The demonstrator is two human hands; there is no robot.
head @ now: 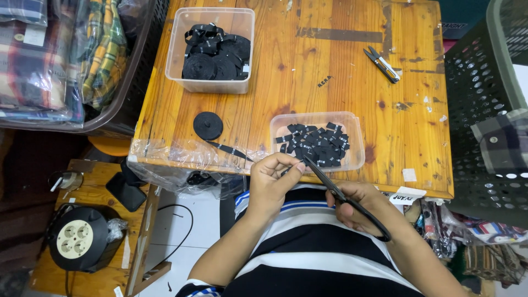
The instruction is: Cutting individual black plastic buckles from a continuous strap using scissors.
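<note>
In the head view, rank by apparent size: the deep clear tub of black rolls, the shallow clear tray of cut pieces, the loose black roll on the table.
1. Deep tub
2. Shallow tray, somewhat smaller
3. Loose roll

One camera only here, riding on the person's head and looking almost straight down. It is sitting close over the lap, so the striped shirt (308,242) is filling the bottom edge and both forearms are coming up from below. The left hand (273,184) and right hand (357,206) are landing just under the middle of the picture. Ahead of them the wooden desk (341,82) is stretching up to the top edge, its far side cut off. The view is taking in a basket (140,66) at the left, a perforated crate (473,99) at the right, and floor at the lower left.
</note>
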